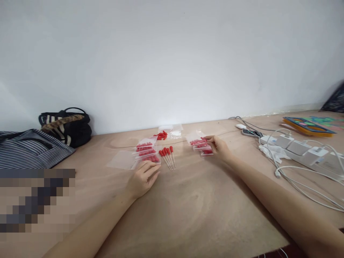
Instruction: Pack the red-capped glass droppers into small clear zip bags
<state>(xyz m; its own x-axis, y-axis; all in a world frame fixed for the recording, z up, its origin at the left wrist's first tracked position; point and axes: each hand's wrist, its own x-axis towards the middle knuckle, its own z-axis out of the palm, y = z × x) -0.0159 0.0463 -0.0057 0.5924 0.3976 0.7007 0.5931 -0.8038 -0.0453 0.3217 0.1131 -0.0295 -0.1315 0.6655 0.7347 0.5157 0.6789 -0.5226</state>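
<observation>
My right hand (218, 147) pinches the right edge of a small clear zip bag (198, 142) of red pieces, the top one of an overlapping stack. My left hand (143, 178) lies on the table with loosely bent fingers, its fingertips at the lower edge of another stack of zip bags (147, 152) with red pieces inside. Between the stacks, several thin droppers (167, 157) with red bulbs lie fanned out. Loose red pieces (162, 135) are behind them, beside a clear bag (176, 133) with whitish contents.
A flat clear bag (120, 160) lies left of the left stack. Further left are a black bag (80, 129) and striped cloth (29, 150). White chargers (298, 147), cables (295, 182) and an orange-blue tray (309, 126) occupy the right. A white wall (172, 64) stands behind.
</observation>
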